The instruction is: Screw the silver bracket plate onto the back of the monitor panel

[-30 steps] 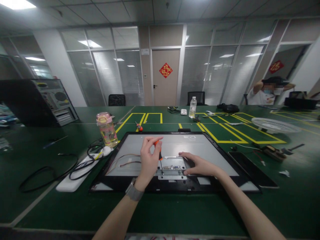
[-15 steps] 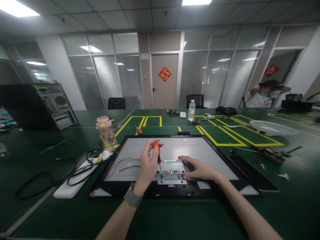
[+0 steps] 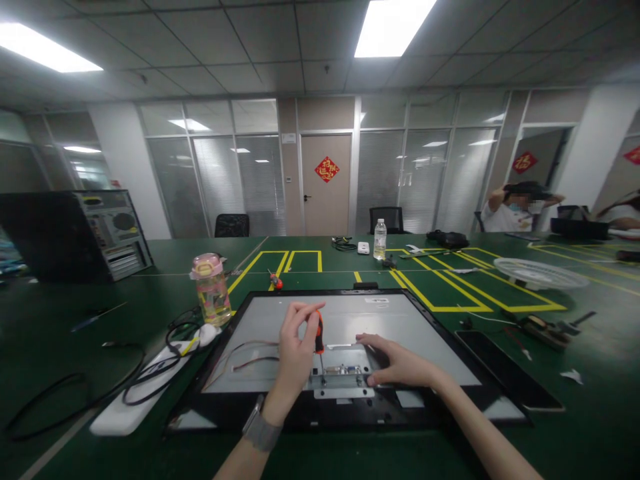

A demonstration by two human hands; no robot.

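My left hand (image 3: 299,341) is closed around the orange and black handle of a screwdriver (image 3: 319,335). The shaft points down, its tip at the left side of a metal bracket (image 3: 345,393) with connector ports. My right hand (image 3: 400,362) rests at the bracket's right edge, fingers apart, thumb near its lower corner and fingertips at its upper edge. The bracket sits on the grey back of a flat display panel (image 3: 430,333) with a black frame, lying on the green table (image 3: 125,460). Thin wires (image 3: 245,357) run across the panel's left part.
Left of the panel are a white power strip (image 3: 120,410) with black cables, a pink-lidded bottle (image 3: 213,293) and a computer case (image 3: 75,233). To the right lie a dark flat slab (image 3: 510,370) and a white round grille (image 3: 540,273). A person (image 3: 515,210) sits at the far right.
The whole scene sits lower in the picture as my head tilts up. My left index finger has straightened over the screwdriver's top. My right hand stays at the bracket.
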